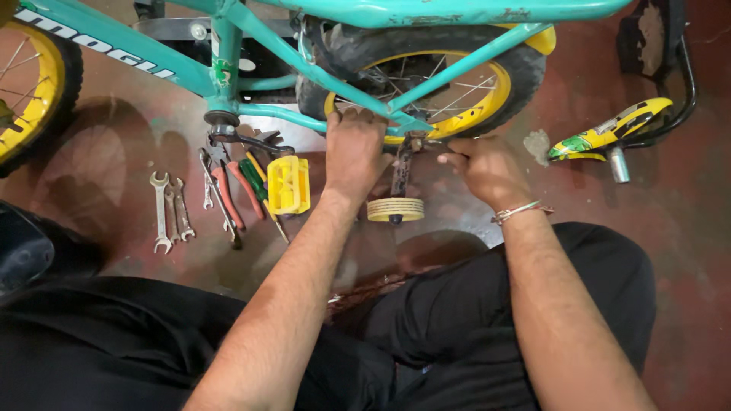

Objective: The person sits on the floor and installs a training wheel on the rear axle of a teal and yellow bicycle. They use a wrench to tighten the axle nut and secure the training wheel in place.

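Both hands at the rear axle of the teal bike [251,46]. Left hand [354,152] clamped on the frame; right hand [487,169] pinching a tool, just right of the upright stabiliser bracket [401,171] between them, yellow wheel [395,209] nearest.

You have no packages, signs or screens here, only labels on the teal bicycle frame [304,68]. Dark block lettering [99,42] runs along its sloping tube at upper left. A small green sticker [221,72] sits on its upright tube. Right of the frame, a yellow-and-green printed panel [609,129] lies on the floor.
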